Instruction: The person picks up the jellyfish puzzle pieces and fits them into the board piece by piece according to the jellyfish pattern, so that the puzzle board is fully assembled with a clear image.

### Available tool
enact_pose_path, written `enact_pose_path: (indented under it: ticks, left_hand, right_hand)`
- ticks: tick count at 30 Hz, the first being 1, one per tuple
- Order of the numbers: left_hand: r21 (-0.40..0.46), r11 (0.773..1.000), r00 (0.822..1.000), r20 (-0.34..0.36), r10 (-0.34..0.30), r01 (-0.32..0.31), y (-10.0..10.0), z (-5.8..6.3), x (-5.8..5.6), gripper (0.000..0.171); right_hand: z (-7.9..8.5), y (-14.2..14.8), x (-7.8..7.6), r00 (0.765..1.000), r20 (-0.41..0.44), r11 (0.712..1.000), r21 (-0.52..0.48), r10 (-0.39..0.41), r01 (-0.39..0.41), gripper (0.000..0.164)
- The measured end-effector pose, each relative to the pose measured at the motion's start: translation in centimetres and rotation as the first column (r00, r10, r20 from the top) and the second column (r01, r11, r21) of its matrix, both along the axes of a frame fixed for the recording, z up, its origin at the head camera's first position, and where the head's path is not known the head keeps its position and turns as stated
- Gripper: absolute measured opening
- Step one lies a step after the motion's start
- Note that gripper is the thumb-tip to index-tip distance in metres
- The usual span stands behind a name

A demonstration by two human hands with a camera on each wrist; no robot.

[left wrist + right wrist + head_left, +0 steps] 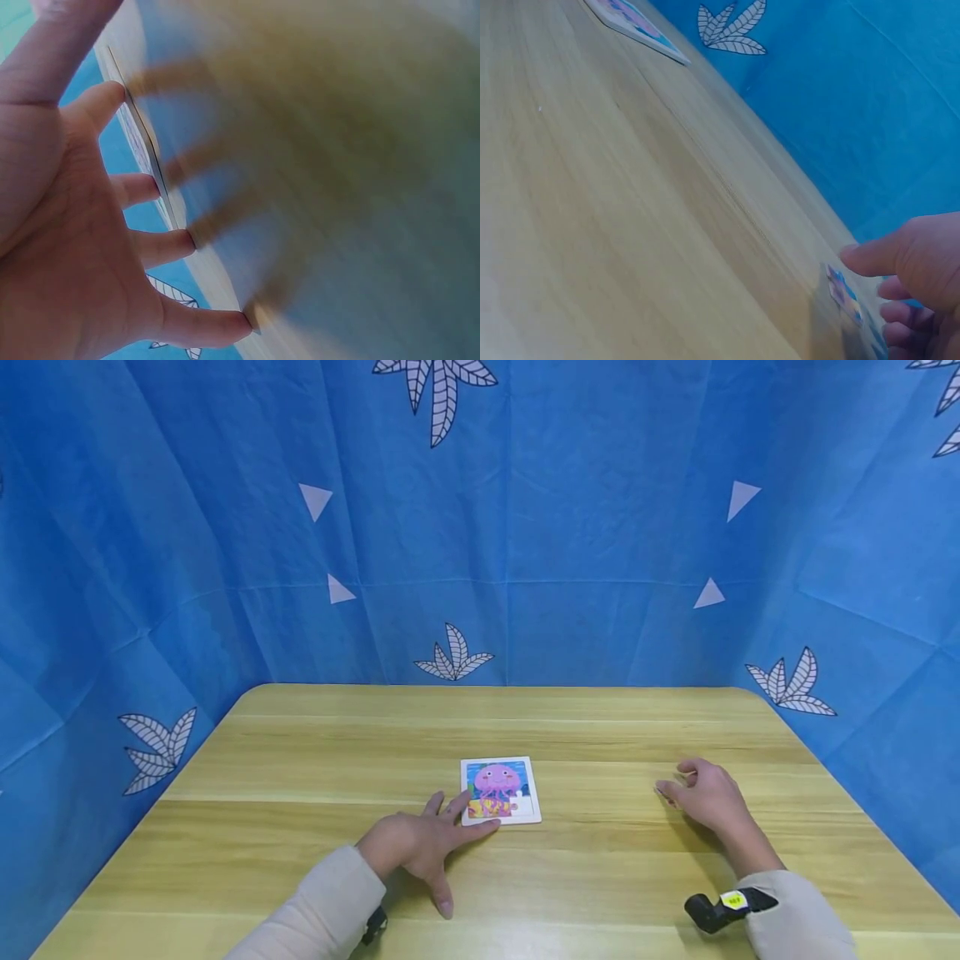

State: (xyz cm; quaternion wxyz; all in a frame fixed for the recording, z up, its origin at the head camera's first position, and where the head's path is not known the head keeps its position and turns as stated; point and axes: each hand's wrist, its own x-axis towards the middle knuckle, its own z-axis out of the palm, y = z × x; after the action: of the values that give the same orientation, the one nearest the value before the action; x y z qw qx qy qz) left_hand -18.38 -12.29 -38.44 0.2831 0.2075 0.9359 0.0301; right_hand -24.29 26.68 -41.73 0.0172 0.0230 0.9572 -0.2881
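A square jigsaw puzzle (496, 780) with a pink jellyfish picture and a white frame lies flat on the table. Its lower right corner shows a bare white gap. My left hand (431, 841) reaches in from the lower left with fingers spread, fingertips at the board's left and lower edges; in the left wrist view the board (142, 139) appears almost edge-on behind those fingers. Far to the right, my right hand (708, 793) has curled fingers and pinches a small colourful puzzle piece (843, 292) by the thumb tip. That piece is mostly hidden under the thumb in the head view.
The wooden table (600, 727) has rounded far corners. A blue curtain (585, 527) with white leaf prints hangs behind it and along both sides. A black strap mount (720, 910) with a yellow label sits on the right sleeve.
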Motion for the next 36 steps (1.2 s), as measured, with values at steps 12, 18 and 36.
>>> enact_pose_path:
  ticks: [12,18,36]
  left_hand:
    - [0.018,1.000,1.000,-0.002,0.001,-0.001,-0.1,-0.3,0.0,0.112]
    - [0.036,0.999,1.000,0.018,0.003,-0.004,0.0,-0.5,0.1,0.110]
    - [0.025,1.000,1.000,0.024,0.017,-0.017,0.0,0.0,0.1,0.110]
  right_hand:
    - [-0.6,-0.2,0.5,1.000,-0.010,1.000,0.024,0.019,-0.019,0.048]
    - [-1.1,-0.5,0.5,1.000,-0.017,1.000,0.010,0.006,-0.006,0.041]
    - [-0.9,-4.2,0.5,0.991,-0.102,0.975,-0.195,0.083,-0.102,0.025]
